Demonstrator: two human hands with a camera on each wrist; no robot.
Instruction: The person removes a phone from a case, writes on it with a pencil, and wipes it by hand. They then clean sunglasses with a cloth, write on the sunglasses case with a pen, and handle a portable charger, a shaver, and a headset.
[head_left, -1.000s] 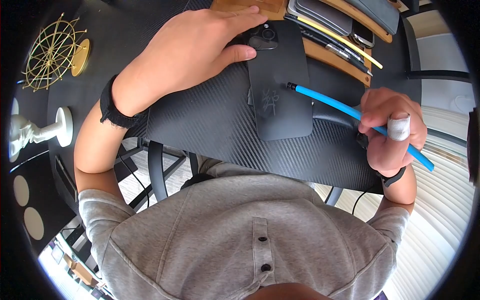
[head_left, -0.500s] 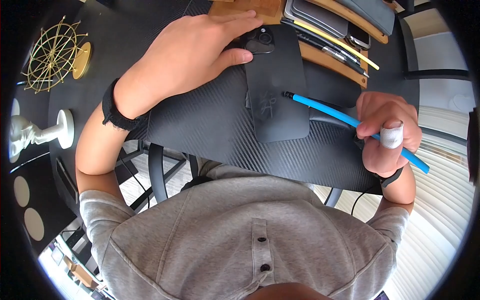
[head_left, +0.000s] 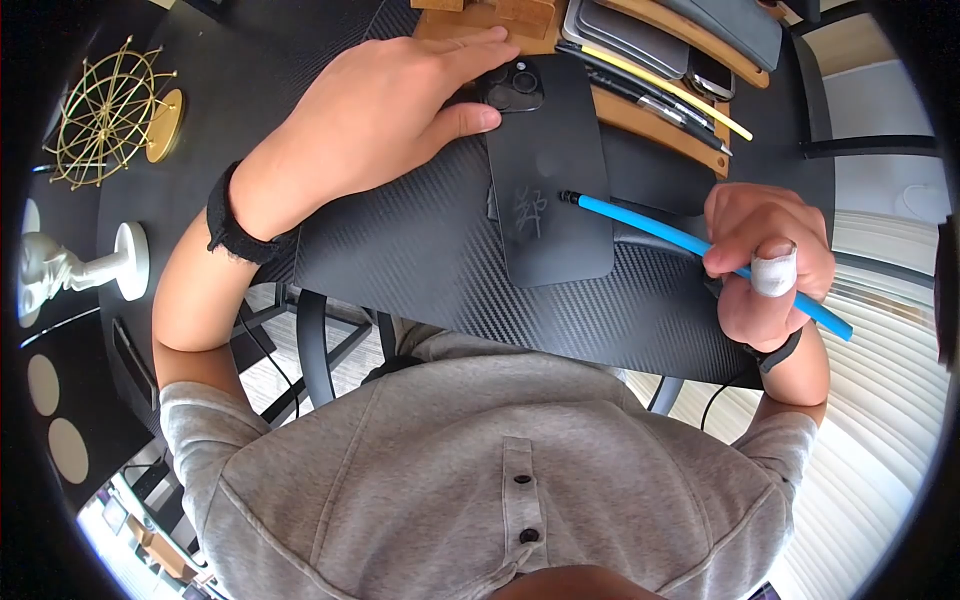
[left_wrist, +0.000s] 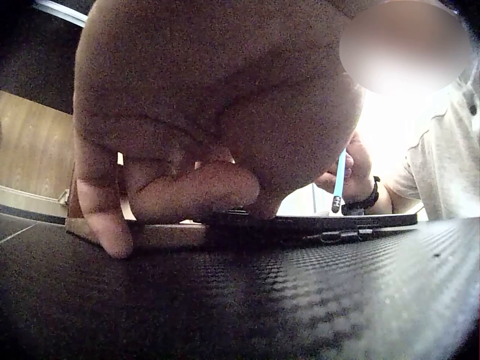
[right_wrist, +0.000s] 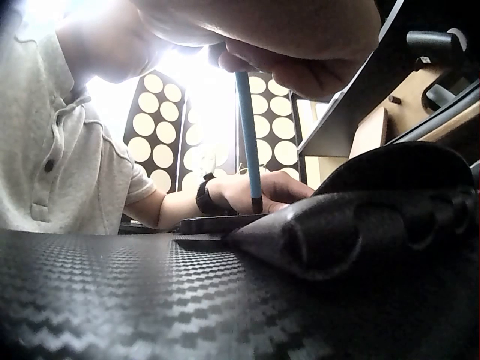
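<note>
A flat black phone (head_left: 555, 235) lies on the dark textured table, its camera block at the far end and faint character-like strokes on its back. Across its far left corner rests my left hand (head_left: 385, 110), the thumb and fairly straight fingers touching around the camera block. My right hand (head_left: 770, 260), one finger wrapped in white, grips a blue pencil-like stick (head_left: 645, 225). The stick's black end is over the phone, right of the strokes; in the right wrist view, that blue stick (right_wrist: 248, 135) points down at the phone (right_wrist: 217, 223). Exact contact cannot be told.
A wooden organizer (head_left: 655, 120) holding pens, a yellow pencil (head_left: 665, 90) and dark devices stands beyond the phone. A black object (right_wrist: 375, 217) is near the right hand. A gold wire wheel (head_left: 105, 112) and a white figure (head_left: 75, 262) stand at the left.
The black end of the stick has moved slightly nearer the body relative to the phone, with my right hand. My left hand keeps its place on the phone. The head view has shifted a little.
</note>
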